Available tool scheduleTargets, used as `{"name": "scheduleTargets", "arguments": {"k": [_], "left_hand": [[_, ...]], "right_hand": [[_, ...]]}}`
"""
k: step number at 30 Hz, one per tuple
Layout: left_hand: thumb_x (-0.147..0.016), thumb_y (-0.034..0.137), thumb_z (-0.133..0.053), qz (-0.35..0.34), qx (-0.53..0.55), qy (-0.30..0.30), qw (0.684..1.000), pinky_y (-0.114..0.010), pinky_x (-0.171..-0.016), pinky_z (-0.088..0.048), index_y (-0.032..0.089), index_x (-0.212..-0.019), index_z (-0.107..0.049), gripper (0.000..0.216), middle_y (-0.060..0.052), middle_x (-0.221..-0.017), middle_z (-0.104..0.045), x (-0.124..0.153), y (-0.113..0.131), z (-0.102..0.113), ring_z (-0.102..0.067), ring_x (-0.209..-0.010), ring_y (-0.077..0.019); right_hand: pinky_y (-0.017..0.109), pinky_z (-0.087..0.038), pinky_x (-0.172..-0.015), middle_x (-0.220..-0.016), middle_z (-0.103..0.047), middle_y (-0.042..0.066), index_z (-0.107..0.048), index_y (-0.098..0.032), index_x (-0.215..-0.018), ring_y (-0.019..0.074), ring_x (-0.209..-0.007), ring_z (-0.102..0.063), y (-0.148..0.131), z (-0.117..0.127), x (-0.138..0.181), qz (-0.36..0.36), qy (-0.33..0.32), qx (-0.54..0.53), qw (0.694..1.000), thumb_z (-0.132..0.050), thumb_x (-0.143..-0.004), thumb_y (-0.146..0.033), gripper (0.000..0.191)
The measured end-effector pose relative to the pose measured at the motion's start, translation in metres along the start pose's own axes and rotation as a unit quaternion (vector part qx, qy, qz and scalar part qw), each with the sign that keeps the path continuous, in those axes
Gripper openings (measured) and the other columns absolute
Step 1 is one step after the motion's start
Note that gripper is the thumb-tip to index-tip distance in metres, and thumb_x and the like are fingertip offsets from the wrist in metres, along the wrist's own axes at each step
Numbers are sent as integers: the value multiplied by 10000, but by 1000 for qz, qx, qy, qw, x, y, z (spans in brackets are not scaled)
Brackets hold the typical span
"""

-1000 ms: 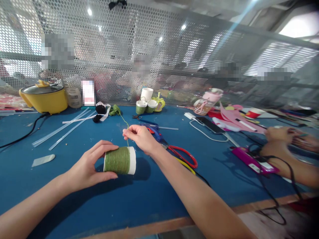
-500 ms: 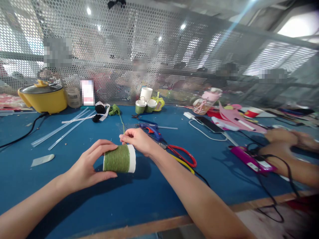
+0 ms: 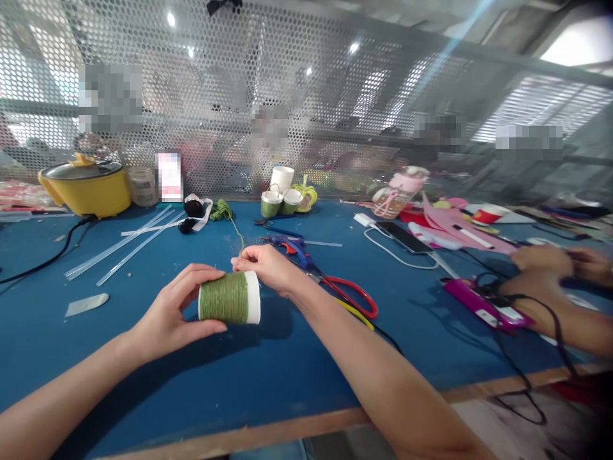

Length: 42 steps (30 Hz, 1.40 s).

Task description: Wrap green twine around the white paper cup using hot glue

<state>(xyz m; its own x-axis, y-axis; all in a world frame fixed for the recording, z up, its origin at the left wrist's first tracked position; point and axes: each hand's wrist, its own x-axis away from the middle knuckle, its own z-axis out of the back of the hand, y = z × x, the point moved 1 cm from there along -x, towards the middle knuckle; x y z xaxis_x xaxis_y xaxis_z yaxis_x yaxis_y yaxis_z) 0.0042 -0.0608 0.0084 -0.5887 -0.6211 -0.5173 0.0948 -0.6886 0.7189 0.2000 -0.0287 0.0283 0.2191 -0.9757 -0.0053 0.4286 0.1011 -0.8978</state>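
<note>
A grey perforated screen (image 3: 220,83) spans the upper half of the frame, dotted with small bright lights (image 3: 171,19). At upper right, pale slats (image 3: 531,108) glow beneath a white glare (image 3: 577,46). A blue tabletop (image 3: 239,383) stretches below, its brown edge (image 3: 287,427) crossing the bottom.

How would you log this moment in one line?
left hand: holds green-wrapped cup | right hand: pinches yarn | glue gun: on table

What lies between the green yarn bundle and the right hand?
In the head view, a thin green strand runs from the yarn bundle to the right hand, with blue tabletop behind it.
</note>
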Motion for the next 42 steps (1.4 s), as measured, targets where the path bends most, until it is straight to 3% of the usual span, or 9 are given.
{"name": "scheduleTargets", "arguments": {"k": [12, 19, 24, 29, 32, 36, 39, 42], "left_hand": [[-689, 220, -716, 68, 151, 47, 985, -295, -773, -479, 213, -1122, -473, 496, -41, -1000, -517, -4, -1, -3, -543, -887, -175], [-671, 246, -726, 77, 166, 56, 982, -293, -739, -492, 203, -1093, -480, 491, -44, -984, -558, -4, 0, -3, -567, -840, -170], [-667, 320, -714, 103, 176, 94, 975, -289, -662, -502, 180, -1079, -457, 505, -48, -901, -611, -8, 0, 3, -600, -766, -177], [-689, 362, -676, 208, 165, 125, 956, -336, -694, -501, 155, -1054, -444, 480, -45, -889, -615, -14, -4, 9, -609, -800, -197], [-707, 402, -649, 248, 146, 133, 948, -352, -705, -497, 142, -1037, -456, 462, -45, -875, -606, -15, -8, 10, -613, -794, -201], [-692, 406, -658, 237, 140, 117, 954, -362, -672, -514, 152, -1031, -444, 475, -37, -845, -617, -13, -10, 7, -624, -758, -205], [-669, 382, -677, 230, 130, 107, 959, -379, -677, -527, 167, -1038, -433, 492, -35, -859, -621, -12, -11, 4, -632, -756, -208], [-647, 351, -692, 227, 112, 113, 961, -411, -721, -520, 176, -1045, -434, 505, -44, -899, -614, -11, -11, 2, -628, -801, -219]], "right_hand": [[210, -177, -393, -441, -314, -86, -447, -191, -577, 61, -389, -250, 10, -2, -3, -19, -1, -7, 1000, -595, -701, -454, 327], [216, -194, -401, -429, -328, -84, -467, -185, -567, 64, -390, -254, 3, -4, 0, -24, 14, 15, 999, -581, -704, -427, 300], [230, -280, -448, -481, -472, -34, -493, -175, -563, 87, -435, -378, 7, 0, -5, -12, 77, 52, 996, -541, -736, -413, 298], [252, -365, -561, -623, -559, 16, -486, -186, -632, 124, -570, -489, 1, 8, -5, 33, 153, 64, 986, -388, -810, -548, 415], [257, -362, -559, -592, -544, 14, -515, -177, -601, 126, -564, -474, -9, 2, 3, 67, 112, 54, 990, -367, -802, -602, 493], [249, -373, -557, -663, -585, 16, -596, -153, -742, 130, -597, -503, -17, -15, 12, 76, 3, -15, 997, -487, -745, -599, 459], [251, -396, -577, -714, -609, 23, -607, -150, -827, 134, -619, -527, -15, -21, 14, 51, -10, -71, 996, -562, -720, -545, 411], [247, -385, -545, -665, -590, 8, -600, -158, -778, 124, -571, -503, -12, -21, 13, 26, 18, -76, 997, -598, -707, -487, 337]]}}
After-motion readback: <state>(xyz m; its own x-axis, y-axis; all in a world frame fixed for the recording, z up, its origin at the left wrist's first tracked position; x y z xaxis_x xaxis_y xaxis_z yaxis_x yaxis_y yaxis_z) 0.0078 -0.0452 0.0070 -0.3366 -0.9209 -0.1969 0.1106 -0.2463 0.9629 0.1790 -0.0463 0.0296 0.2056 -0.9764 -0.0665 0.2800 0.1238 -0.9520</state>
